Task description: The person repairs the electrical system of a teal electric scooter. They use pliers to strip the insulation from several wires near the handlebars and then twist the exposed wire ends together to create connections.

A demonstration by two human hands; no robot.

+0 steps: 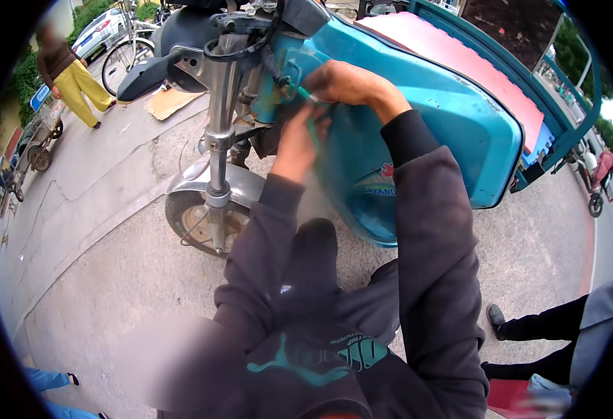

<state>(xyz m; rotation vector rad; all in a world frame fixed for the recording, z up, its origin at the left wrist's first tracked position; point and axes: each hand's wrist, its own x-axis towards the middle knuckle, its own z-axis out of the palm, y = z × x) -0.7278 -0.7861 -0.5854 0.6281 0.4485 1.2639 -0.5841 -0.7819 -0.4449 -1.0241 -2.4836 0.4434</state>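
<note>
A blue motor tricycle (446, 112) stands in front of me, and both my hands work at its front, just right of the chrome fork (221, 133). My right hand (341, 82) bends down from the right with curled fingers, closed on a slim green piece (303, 92) whose kind I cannot make out. Below it, my left hand (301, 143) reaches up with fingers bent inward, partly blurred. A thin green strand (313, 129) shows by its fingers; whether they grip it is unclear. Dark cable (273, 66) runs down beside the steering column, close to both hands.
The front wheel (202, 220) and its silver mudguard (198, 178) are left of my forearms. A cardboard piece (170, 103) lies on the pavement. A person (76, 66) in yellow trousers stands far left; another person's legs (540, 321) are at right. A bicycle (128, 59) stands behind.
</note>
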